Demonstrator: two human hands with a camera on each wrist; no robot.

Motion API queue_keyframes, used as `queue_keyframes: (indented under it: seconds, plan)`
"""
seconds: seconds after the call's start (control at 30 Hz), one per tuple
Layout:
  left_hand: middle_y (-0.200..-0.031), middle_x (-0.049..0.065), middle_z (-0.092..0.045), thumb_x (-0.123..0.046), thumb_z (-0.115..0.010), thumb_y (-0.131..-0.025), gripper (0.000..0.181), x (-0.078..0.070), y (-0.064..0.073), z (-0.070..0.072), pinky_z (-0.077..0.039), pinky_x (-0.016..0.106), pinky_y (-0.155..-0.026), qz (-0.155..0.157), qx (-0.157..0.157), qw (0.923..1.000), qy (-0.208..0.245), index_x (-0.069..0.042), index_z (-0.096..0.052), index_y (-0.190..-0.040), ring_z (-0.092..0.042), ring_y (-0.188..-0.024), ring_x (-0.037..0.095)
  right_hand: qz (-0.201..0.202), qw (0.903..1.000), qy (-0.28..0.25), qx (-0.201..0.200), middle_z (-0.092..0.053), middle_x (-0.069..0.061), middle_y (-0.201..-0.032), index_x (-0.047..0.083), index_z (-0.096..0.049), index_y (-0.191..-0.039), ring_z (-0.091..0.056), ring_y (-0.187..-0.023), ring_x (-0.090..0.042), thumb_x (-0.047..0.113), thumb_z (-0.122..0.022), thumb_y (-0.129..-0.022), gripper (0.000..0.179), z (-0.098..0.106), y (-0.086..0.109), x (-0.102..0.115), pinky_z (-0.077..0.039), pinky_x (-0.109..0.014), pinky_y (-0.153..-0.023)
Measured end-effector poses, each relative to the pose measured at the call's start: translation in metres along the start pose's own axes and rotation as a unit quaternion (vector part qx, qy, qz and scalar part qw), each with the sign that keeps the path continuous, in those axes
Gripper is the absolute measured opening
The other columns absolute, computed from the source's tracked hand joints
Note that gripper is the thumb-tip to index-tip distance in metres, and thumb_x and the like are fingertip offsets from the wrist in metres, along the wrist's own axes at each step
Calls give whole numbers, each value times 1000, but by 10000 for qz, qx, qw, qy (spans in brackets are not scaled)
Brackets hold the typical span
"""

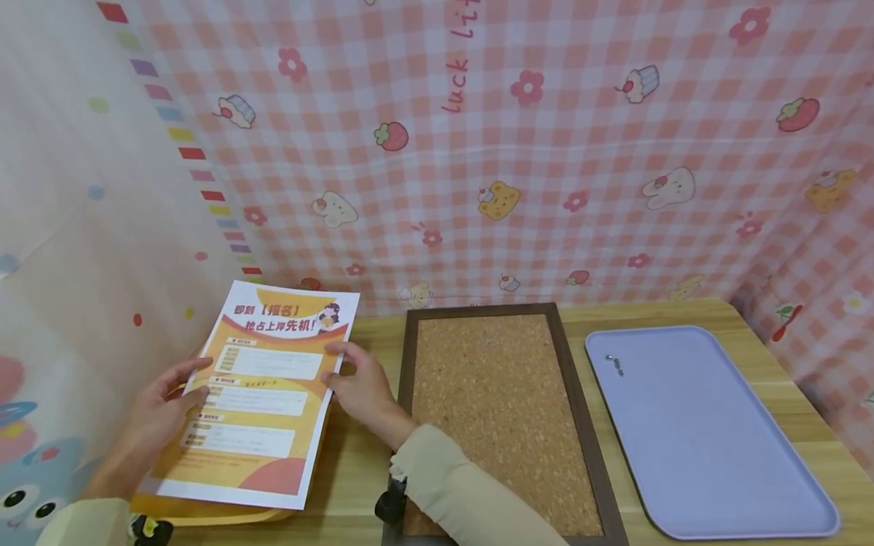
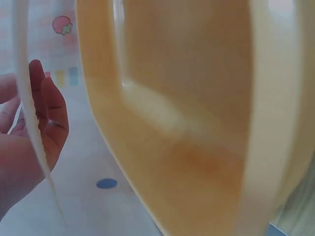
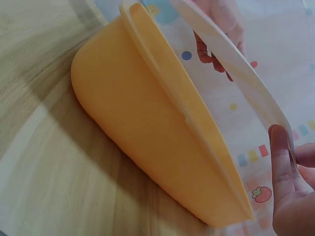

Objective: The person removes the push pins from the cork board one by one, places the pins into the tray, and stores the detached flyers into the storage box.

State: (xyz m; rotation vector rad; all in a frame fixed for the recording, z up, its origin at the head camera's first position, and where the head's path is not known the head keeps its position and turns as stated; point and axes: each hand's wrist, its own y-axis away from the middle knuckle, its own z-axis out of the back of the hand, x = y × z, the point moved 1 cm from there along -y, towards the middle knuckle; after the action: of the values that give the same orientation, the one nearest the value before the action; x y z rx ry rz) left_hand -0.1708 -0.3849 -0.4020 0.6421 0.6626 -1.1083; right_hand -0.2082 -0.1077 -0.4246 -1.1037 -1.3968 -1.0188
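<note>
A printed poster sheet point(image 1: 253, 474) in orange, yellow and white is held up by its two long sides. My left hand point(image 1: 152, 413) pinches its left edge between thumb and fingers. On the opposite edge my right hand point(image 1: 365, 388) grips the paper, thumb on one face and fingers on the other, as the right wrist view shows. Beneath the sheet stands a yellow plastic basin point(image 3: 142, 113), mostly hidden in the head view. From the left wrist the inside of the basin shows bare, and the sheet point(image 2: 23, 64) appears nearly edge-on.
A cork board point(image 1: 492, 409) in a dark brown frame lies in the middle of the wooden table point(image 1: 351, 440), under my right forearm. To its right is a lavender tray point(image 1: 710, 447) with a few small metallic bits point(image 1: 616, 365). Patterned curtains point(image 1: 546, 167) enclose the table.
</note>
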Motion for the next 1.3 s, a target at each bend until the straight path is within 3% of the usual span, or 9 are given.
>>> queue_keyframes:
  seconds: [0.2, 0.37, 0.6, 0.8, 1.03, 1.3]
  plan:
    - [-158, 22, -28, -33, -52, -103, 55, 4, -2, 3, -50, 18, -71, 508, 154, 9985, 91, -21, -36, -155, -49, -114, 35, -16, 10000, 20, -7, -62, -3, -119, 15, -68, -123, -63, -60, -20, -2, -69, -89, 38, -6, -1, -7, -56, -34, -60]
    - [-156, 23, -30, -38, -54, -102, 58, 8, -2, 6, -51, 21, -71, 587, 225, 9979, 164, -23, -36, -155, -50, -112, 33, -7, 10000, 46, 20, -61, -4, -118, 13, -67, -124, -62, -59, -15, -2, -69, -89, 38, -12, -1, -12, -59, -43, -69]
    - [-156, 24, -30, -41, -57, -100, 61, 17, -6, 9, -52, 22, -71, 497, 235, 9984, 127, -20, -39, -154, -53, -109, 32, -29, 9996, 240, 123, -59, -3, -117, 14, -66, -126, -54, -52, -9, -1, -68, -90, 39, -18, 1, -17, -51, -21, -54]
    - [-155, 24, -31, -48, -57, -98, 67, 24, -11, 12, -48, 22, -70, 540, 264, 9982, -33, -16, -38, -154, -50, -111, 32, -106, 9987, 435, 242, -58, -2, -120, 15, -63, -130, -61, -56, -11, 0, -69, -89, 44, -23, 2, -20, -53, -22, -55]
    - [-153, 25, -33, -47, -58, -98, 68, 32, -14, 15, -49, 23, -69, 720, 198, 9972, -104, -15, -37, -154, -51, -108, 33, 112, 9955, 783, 517, -54, -1, -112, 11, -59, -135, -62, -57, -7, -2, -68, -90, 48, -26, 3, -23, -52, -19, -55]
    - [-153, 27, -32, -51, -61, -95, 74, 33, -14, 17, -55, 26, -70, 1034, 119, 9945, -78, -16, -36, -155, -55, -103, 35, -41, 9948, 596, 828, -53, 0, -110, 10, -55, -140, -65, -58, -11, -1, -67, -90, 52, -29, 3, -26, -55, -20, -58]
